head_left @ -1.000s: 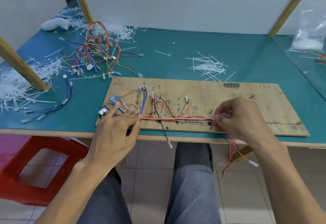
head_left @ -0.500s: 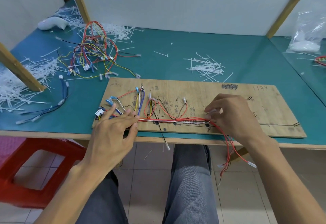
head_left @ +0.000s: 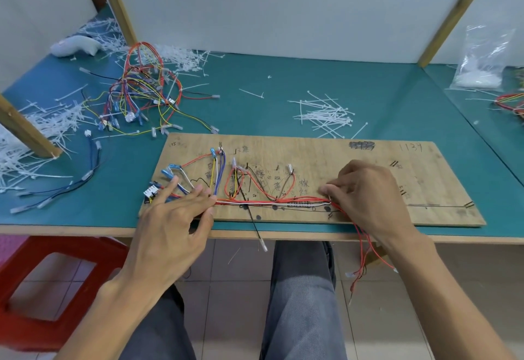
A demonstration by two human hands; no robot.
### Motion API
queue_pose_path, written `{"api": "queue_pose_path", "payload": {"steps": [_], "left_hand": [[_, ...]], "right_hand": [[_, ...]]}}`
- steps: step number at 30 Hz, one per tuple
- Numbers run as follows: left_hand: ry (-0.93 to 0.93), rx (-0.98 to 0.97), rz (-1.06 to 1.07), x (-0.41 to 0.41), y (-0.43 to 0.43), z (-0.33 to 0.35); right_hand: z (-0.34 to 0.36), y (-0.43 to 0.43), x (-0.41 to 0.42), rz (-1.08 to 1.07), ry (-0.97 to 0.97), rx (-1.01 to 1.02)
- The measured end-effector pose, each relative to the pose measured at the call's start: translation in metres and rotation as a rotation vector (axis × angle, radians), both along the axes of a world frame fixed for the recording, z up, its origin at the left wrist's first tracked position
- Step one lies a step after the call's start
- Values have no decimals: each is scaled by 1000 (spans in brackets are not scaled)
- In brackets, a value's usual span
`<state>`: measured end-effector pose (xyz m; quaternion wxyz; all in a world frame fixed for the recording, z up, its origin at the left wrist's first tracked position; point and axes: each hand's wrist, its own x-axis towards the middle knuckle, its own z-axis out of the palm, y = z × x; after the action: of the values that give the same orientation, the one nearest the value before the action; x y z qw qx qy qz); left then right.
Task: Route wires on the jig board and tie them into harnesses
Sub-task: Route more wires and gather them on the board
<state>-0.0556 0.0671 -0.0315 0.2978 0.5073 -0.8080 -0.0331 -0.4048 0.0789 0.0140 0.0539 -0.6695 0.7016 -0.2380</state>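
The wires (head_left: 269,202) lie in a tight red, white and black run along the lower edge of the board (head_left: 340,155), in the middle of the frame. Short branches loop up from the run toward the board's upper left. Loose red ends hang off the table (head_left: 255,104) edge at lower right.

The left hand (head_left: 170,218) is spread wide, with straight fingers pressing the run down at the board's left end, just beside a white connector (head_left: 149,191). The right hand (head_left: 365,189) is curled, its fingertips pinching the run at its right end.

The wires look thin, light and limp. They would likely spring out of line once let go and slide against each other. The best hold is probably on the insulation, with the bundle pinched close to where a tie goes. The small crimped ends look delicate and are better not pulled.

Ties (head_left: 323,116) lie scattered above the board, well apart from both hands.

The handwritten number at the board's upper right reads as 1134 (head_left: 411,147), with a black scribble (head_left: 362,145) to its left. The characters and small figures inked mid-board are too small to read with certainty.
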Motion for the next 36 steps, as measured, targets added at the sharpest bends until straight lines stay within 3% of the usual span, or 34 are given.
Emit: {"api": "queue_pose_path", "payload": {"steps": [5, 14, 18, 23, 28, 32, 36], "left_hand": [[-31, 30, 22, 0, 0, 1], [-90, 32, 71, -4, 3, 9], [-142, -1, 2, -4, 2, 10], [-234, 7, 12, -3, 7, 10], [-331, 22, -15, 3, 21, 17], [-158, 53, -6, 14, 36, 17], [139, 4, 229, 44, 50, 18]], "right_hand": [[-3, 11, 8, -45, 71, -56], [6, 1, 21, -213, 248, 94], [5, 4, 30, -318, 269, 131], [3, 24, 40, -308, 158, 116], [-12, 45, 60, -364, 314, 117], [-14, 49, 64, -382, 249, 137], [-11, 49, 64, -385, 185, 191]]}}
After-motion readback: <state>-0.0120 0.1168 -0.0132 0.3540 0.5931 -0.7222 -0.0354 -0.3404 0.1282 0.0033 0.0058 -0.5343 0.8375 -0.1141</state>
